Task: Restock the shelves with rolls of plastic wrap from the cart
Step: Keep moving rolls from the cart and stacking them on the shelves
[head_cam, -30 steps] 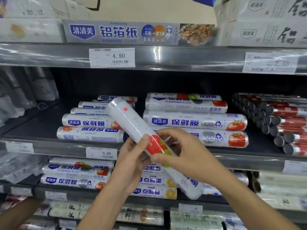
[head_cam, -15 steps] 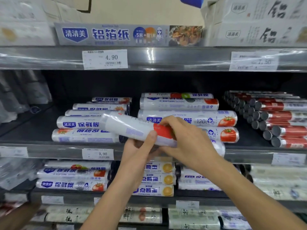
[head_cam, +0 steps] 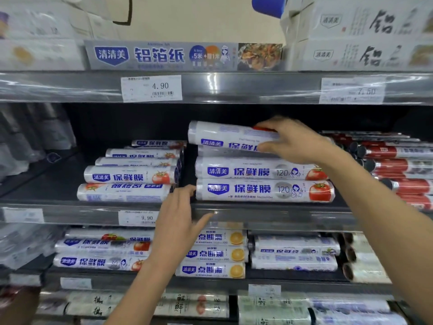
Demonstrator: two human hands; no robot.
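Observation:
My right hand (head_cam: 295,139) grips a white roll of plastic wrap (head_cam: 225,136) with a blue label. The roll lies level on top of the right-hand stack of like rolls (head_cam: 262,181) on the middle shelf (head_cam: 269,213). Fingers lie over the roll's top and the thumb sits under its front. My left hand (head_cam: 181,219) hovers with relaxed fingers in front of the shelf edge, holding nothing, its fingertips close to the left end of the lowest roll in that stack. A lower stack of the same rolls (head_cam: 131,177) lies to the left.
Red rolls (head_cam: 398,165) lie end-on at the right of the same shelf. Foil boxes (head_cam: 182,56) stand on the shelf above, over price tags 4.90 (head_cam: 151,88) and 7.50 (head_cam: 352,91). Lower shelves hold more wrap rolls (head_cam: 215,254). Dark space is open at the middle shelf's left.
The roll went from both hands in front of the shelf up onto the right stack. My left hand let go and dropped to the shelf edge; my right hand kept hold.

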